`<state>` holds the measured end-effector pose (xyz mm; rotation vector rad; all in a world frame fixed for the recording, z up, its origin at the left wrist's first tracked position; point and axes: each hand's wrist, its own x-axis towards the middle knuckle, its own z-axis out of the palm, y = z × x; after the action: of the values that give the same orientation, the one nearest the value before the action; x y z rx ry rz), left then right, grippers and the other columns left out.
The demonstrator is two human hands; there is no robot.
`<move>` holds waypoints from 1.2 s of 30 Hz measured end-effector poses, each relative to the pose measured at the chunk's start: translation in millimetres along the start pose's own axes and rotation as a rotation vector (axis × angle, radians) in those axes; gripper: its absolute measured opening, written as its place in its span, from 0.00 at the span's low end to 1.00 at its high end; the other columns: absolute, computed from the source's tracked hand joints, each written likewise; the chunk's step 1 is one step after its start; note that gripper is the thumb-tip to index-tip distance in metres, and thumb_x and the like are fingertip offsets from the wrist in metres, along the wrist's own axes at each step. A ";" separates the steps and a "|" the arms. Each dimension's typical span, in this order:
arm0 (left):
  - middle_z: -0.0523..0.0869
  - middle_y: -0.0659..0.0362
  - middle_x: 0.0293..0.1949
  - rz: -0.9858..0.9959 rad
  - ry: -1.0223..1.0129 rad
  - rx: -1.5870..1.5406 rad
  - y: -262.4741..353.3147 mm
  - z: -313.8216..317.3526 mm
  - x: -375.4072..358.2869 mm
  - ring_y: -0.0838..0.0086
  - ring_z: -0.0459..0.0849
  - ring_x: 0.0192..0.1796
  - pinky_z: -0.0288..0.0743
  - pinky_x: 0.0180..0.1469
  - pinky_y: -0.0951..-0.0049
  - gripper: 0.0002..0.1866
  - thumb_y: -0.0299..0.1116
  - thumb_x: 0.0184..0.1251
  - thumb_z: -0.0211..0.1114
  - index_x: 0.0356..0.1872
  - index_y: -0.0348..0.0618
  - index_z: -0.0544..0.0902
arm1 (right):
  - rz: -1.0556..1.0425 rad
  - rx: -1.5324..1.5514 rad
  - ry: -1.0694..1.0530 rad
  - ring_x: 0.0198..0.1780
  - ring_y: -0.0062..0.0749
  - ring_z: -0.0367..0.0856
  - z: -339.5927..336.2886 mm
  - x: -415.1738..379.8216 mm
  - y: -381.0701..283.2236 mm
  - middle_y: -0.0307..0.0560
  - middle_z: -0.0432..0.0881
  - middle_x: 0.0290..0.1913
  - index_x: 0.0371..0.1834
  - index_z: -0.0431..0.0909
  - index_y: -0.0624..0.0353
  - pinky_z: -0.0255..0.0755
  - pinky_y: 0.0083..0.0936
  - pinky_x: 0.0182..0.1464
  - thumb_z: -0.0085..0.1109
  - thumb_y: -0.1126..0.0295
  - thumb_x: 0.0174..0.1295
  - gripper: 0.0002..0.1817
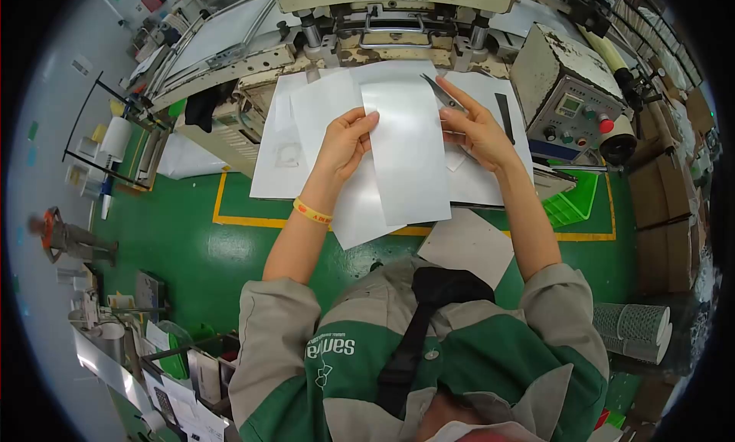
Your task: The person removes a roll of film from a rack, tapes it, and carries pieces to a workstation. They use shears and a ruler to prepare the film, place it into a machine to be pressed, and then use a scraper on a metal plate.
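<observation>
A glossy white sheet (409, 159) is held upright in front of me. My left hand (348, 140) pinches its left edge between thumb and fingers. At its right edge is my right hand (478, 132), which holds what looks like slim metal scissors (445, 96), the pointed end toward the upper left. The right thumb meets the sheet's edge. Behind it, more white sheets (325, 101) overlap on the white work surface (268, 170). A small clear square piece (289, 155) lies at the left and a dark strip (504, 117) at the right.
A worn press machine (394, 40) stands just beyond the work surface. Its control box (570, 105) with a red button is at the right. A green crate (574, 197) sits below it. A pale board (467, 247) is under the front edge. Another person (73, 239) stands far left.
</observation>
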<state>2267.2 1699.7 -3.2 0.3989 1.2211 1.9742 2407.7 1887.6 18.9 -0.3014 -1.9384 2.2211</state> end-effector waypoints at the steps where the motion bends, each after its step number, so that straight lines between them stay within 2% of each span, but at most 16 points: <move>1: 0.81 0.58 0.39 0.006 0.014 -0.001 0.1 0.4 -0.6 0.76 0.81 0.42 0.77 0.45 0.77 0.10 0.26 0.62 0.58 0.43 0.33 0.76 | 0.013 -0.015 0.007 0.43 0.22 0.73 4.8 -2.6 -3.2 0.40 0.78 0.39 0.67 0.58 0.44 0.68 0.24 0.49 0.57 0.61 0.59 0.31; 3: 0.80 0.57 0.37 0.011 0.054 -0.024 2.1 5.5 -3.4 0.76 0.80 0.38 0.79 0.45 0.75 0.09 0.25 0.62 0.58 0.41 0.31 0.75 | 0.012 -0.055 0.001 0.40 0.21 0.73 9.3 -6.4 -4.3 0.41 0.79 0.38 0.68 0.56 0.44 0.68 0.22 0.48 0.57 0.63 0.58 0.34; 6: 0.80 0.56 0.37 0.037 0.086 -0.109 -3.9 -2.1 1.8 0.76 0.80 0.38 0.79 0.44 0.77 0.08 0.24 0.62 0.58 0.41 0.31 0.75 | 0.034 -0.238 -0.146 0.38 0.20 0.74 11.2 -21.4 -4.6 0.43 0.79 0.39 0.69 0.52 0.44 0.68 0.17 0.45 0.57 0.65 0.57 0.36; 7: 0.80 0.56 0.37 0.046 0.095 -0.119 -4.8 -3.1 2.5 0.76 0.80 0.38 0.79 0.44 0.77 0.08 0.24 0.62 0.58 0.41 0.31 0.75 | 0.030 -0.273 -0.172 0.34 0.15 0.72 16.8 -26.3 -4.2 0.38 0.78 0.35 0.70 0.52 0.48 0.65 0.12 0.37 0.60 0.72 0.53 0.40; 10: 0.80 0.55 0.36 0.062 0.114 -0.149 -7.2 -4.3 1.6 0.75 0.81 0.38 0.79 0.42 0.78 0.08 0.23 0.61 0.58 0.40 0.30 0.75 | -0.043 -0.195 -0.180 0.28 0.13 0.63 33.2 -37.6 -3.6 0.35 0.75 0.32 0.69 0.55 0.49 0.61 0.12 0.31 0.61 0.76 0.50 0.40; 15: 0.80 0.53 0.42 0.023 0.094 -0.159 -12.6 -1.1 1.3 0.72 0.80 0.46 0.76 0.50 0.76 0.10 0.23 0.62 0.57 0.43 0.30 0.75 | -0.044 -0.236 -0.131 0.23 0.12 0.53 16.8 -39.4 12.9 0.27 0.64 0.24 0.63 0.65 0.52 0.50 0.11 0.25 0.61 0.77 0.47 0.35; 17: 0.80 0.53 0.43 0.015 0.087 -0.162 -17.0 -0.2 3.0 0.72 0.79 0.46 0.75 0.50 0.75 0.10 0.23 0.62 0.57 0.43 0.30 0.74 | -0.015 -0.270 -0.126 0.24 0.11 0.55 10.8 -42.5 8.3 0.26 0.65 0.24 0.62 0.66 0.53 0.51 0.09 0.27 0.64 0.78 0.45 0.35; 20: 0.80 0.53 0.39 0.042 0.090 -0.169 -21.4 4.8 3.5 0.73 0.81 0.40 0.79 0.45 0.76 0.13 0.26 0.62 0.58 0.44 0.27 0.74 | 0.015 -0.286 -0.128 0.26 0.11 0.58 6.7 -46.0 2.8 0.27 0.70 0.28 0.61 0.68 0.55 0.54 0.09 0.29 0.64 0.78 0.45 0.34; 23: 0.80 0.51 0.40 0.092 0.221 0.111 -10.9 17.8 -16.9 0.73 0.80 0.41 0.78 0.46 0.75 0.18 0.30 0.63 0.59 0.49 0.25 0.72 | -0.007 -0.241 -0.110 0.31 0.12 0.64 4.8 -50.1 2.9 0.33 0.74 0.36 0.59 0.69 0.58 0.61 0.11 0.34 0.61 0.78 0.47 0.30; 24: 0.79 0.51 0.42 0.235 0.180 0.167 -5.3 17.4 -30.1 0.71 0.80 0.41 0.76 0.46 0.75 0.23 0.32 0.62 0.60 0.53 0.26 0.69 | -0.027 -0.225 -0.109 0.33 0.13 0.66 3.2 -50.6 1.9 0.36 0.74 0.40 0.59 0.70 0.59 0.65 0.13 0.36 0.60 0.78 0.48 0.29; 25: 0.79 0.51 0.43 0.325 0.285 0.337 -0.9 7.3 -40.2 0.70 0.80 0.42 0.75 0.45 0.74 0.24 0.33 0.61 0.60 0.54 0.27 0.69 | -0.058 -0.219 -0.056 0.41 0.17 0.70 -0.3 -52.2 3.6 0.41 0.73 0.51 0.58 0.69 0.62 0.67 0.14 0.44 0.58 0.80 0.49 0.28; 27: 0.78 0.50 0.45 0.484 0.510 0.680 8.9 -30.3 -58.9 0.69 0.79 0.45 0.74 0.44 0.74 0.25 0.34 0.60 0.61 0.55 0.30 0.69 | -0.079 -0.168 0.045 0.41 0.17 0.70 -5.2 -56.0 6.4 0.42 0.74 0.49 0.59 0.68 0.62 0.67 0.15 0.44 0.57 0.80 0.49 0.29; 29: 0.76 0.49 0.48 0.486 0.664 0.700 13.9 -74.0 -60.0 0.68 0.77 0.47 0.73 0.43 0.74 0.29 0.37 0.57 0.64 0.56 0.33 0.68 | -0.001 -0.157 -0.031 0.44 0.19 0.71 -14.8 -58.3 7.2 0.45 0.75 0.49 0.60 0.67 0.61 0.68 0.16 0.47 0.57 0.80 0.49 0.30; 31: 0.74 0.49 0.48 0.166 0.631 0.617 20.3 -103.0 -46.5 0.67 0.76 0.47 0.73 0.43 0.74 0.37 0.45 0.50 0.68 0.57 0.31 0.65 | -0.097 -0.402 -0.032 0.57 0.28 0.68 -26.6 -52.1 24.8 0.50 0.74 0.54 0.59 0.68 0.58 0.60 0.22 0.58 0.57 0.79 0.48 0.30; 33: 0.75 0.47 0.47 0.037 0.706 0.850 33.6 -89.1 -33.6 0.62 0.77 0.47 0.73 0.44 0.70 0.41 0.48 0.44 0.71 0.54 0.29 0.66 | -0.078 -0.423 -0.025 0.56 0.24 0.67 -21.1 -52.1 20.3 0.45 0.70 0.58 0.59 0.67 0.63 0.59 0.19 0.58 0.59 0.80 0.50 0.29; 36: 0.74 0.43 0.48 0.062 0.722 1.313 20.7 -93.6 -6.5 0.56 0.77 0.48 0.73 0.46 0.65 0.42 0.49 0.37 0.74 0.51 0.29 0.68 | -0.037 -0.280 -0.017 0.61 0.32 0.65 -18.4 -47.3 31.8 0.50 0.70 0.59 0.59 0.67 0.64 0.55 0.24 0.63 0.58 0.77 0.48 0.29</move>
<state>2205.3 1631.5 -30.6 0.3209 2.9179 1.0725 2458.1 1888.3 -13.4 -0.2827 -2.2460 1.9335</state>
